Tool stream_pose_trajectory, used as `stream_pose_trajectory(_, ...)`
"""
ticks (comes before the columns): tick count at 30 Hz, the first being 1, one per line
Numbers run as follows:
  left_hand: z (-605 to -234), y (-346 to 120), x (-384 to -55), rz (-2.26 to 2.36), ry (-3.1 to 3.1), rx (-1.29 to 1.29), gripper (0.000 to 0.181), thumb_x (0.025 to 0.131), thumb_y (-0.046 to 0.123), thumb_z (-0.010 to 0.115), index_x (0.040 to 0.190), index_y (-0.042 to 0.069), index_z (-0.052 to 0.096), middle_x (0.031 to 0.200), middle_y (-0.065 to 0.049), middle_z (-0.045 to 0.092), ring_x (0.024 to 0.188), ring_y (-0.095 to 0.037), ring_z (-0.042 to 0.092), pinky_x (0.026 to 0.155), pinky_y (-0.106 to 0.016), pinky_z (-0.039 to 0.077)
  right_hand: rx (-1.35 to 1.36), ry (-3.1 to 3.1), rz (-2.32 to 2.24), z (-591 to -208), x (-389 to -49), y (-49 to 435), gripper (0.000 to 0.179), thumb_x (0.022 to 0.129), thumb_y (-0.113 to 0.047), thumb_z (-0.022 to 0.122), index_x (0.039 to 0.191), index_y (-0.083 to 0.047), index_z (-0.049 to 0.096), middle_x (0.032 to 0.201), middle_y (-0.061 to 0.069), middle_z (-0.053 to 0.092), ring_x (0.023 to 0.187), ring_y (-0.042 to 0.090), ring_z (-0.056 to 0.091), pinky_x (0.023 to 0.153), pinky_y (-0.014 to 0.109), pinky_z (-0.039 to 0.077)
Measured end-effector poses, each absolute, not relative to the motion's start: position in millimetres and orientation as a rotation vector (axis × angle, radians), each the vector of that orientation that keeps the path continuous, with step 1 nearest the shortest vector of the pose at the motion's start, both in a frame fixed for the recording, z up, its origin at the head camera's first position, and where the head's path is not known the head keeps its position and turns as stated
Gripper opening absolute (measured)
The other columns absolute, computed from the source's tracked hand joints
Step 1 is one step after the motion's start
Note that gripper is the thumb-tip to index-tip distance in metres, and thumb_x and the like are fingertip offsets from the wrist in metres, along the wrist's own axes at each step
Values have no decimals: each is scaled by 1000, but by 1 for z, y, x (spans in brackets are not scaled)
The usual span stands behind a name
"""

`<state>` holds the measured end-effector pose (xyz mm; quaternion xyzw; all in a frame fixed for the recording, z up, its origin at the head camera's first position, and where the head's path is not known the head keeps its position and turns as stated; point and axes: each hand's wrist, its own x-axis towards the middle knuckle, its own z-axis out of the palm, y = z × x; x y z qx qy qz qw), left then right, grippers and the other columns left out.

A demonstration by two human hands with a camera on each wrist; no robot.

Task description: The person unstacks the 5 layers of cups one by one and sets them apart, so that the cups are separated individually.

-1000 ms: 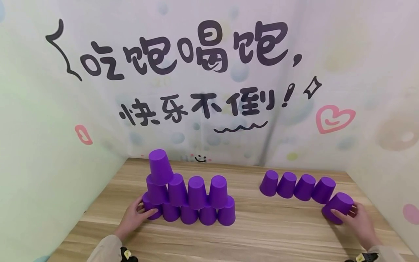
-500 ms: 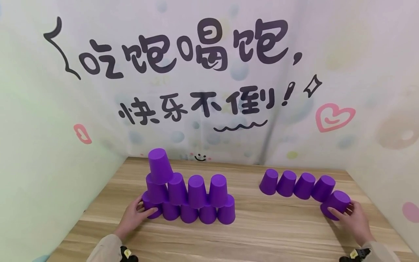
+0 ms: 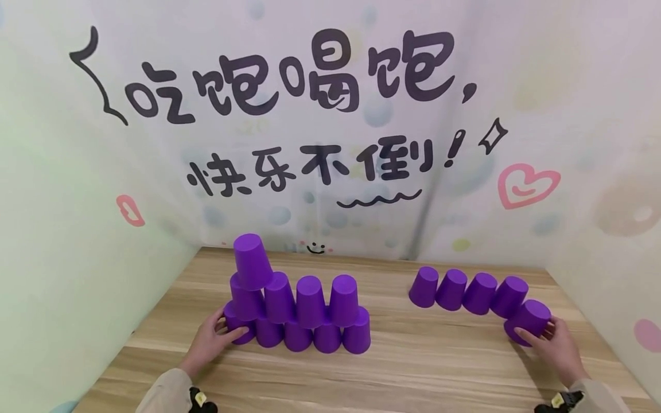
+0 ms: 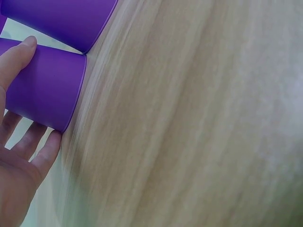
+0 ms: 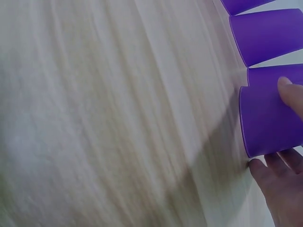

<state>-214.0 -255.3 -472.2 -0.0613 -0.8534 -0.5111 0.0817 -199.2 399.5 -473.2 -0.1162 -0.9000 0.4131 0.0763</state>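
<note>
My left hand [image 3: 209, 342] grips the bottom-left purple cup [image 4: 49, 87] of a stack of upside-down cups, thumb in front and fingers behind. Above that cup stands a second row of several cups [image 3: 311, 301], and a single cup [image 3: 252, 261] tops the row's left end. Over at the right, my right hand [image 3: 560, 351] holds another upside-down purple cup [image 3: 532, 318] between thumb and fingers. This cup overlaps the near end of a slanting row of purple cups [image 3: 480, 293]; whether its rim touches the table, I cannot tell.
The wood-grain table [image 3: 403, 373] reaches back to a printed cloth wall [image 3: 320, 223] with black lettering. Similar pale walls close off the left and right sides. Table surface separates the stack from the right-hand row.
My right hand and its cup have shifted slightly left and away from me, nearer the adjacent cup in the row. The left hand and the stack hold still.
</note>
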Motion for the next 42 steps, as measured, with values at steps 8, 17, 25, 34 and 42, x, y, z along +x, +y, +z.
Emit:
stream_pose_trajectory(8,-474,-254,-215,-1531,-2551,-177,61,75,11,71,126,-2,42,117,-23,50,109,-37,46,91,-48,41,-189,-2695,1219,-462,-206,426,89,86,-30,59,137,8,-3,130,42,15,121,48,24,95,40,39)
stream_pose_trajectory(17,-476,-258,-214,-1493,-2535,-171,61,74,12,72,126,-1,43,112,-21,52,105,-35,48,88,-46,44,-19,-2544,1237,-363,-206,393,78,89,-25,54,142,-11,-2,142,26,8,131,28,14,84,-5,25)
stream_pose_trajectory(25,-475,-257,-214,-1497,-2528,-206,60,74,12,72,125,-1,44,111,-18,54,103,-30,48,90,-46,43,199,-2485,1328,-285,-228,322,65,91,-25,50,142,-19,12,142,15,26,127,21,29,83,4,38)
stream_pose_trajectory(34,-473,-255,-211,-1503,-2532,-192,60,74,12,72,125,-2,44,111,-19,53,104,-32,47,90,-47,43,587,-2368,1542,-232,-249,210,62,87,-17,57,138,-6,22,138,18,32,123,31,33,94,23,40)
stream_pose_trajectory(42,-473,-254,-212,-1507,-2527,-180,60,73,11,72,125,-2,44,110,-19,54,103,-31,48,89,-46,43,860,-2359,1621,-222,-258,116,59,84,-14,61,134,-6,30,135,13,37,121,25,38,99,39,35)
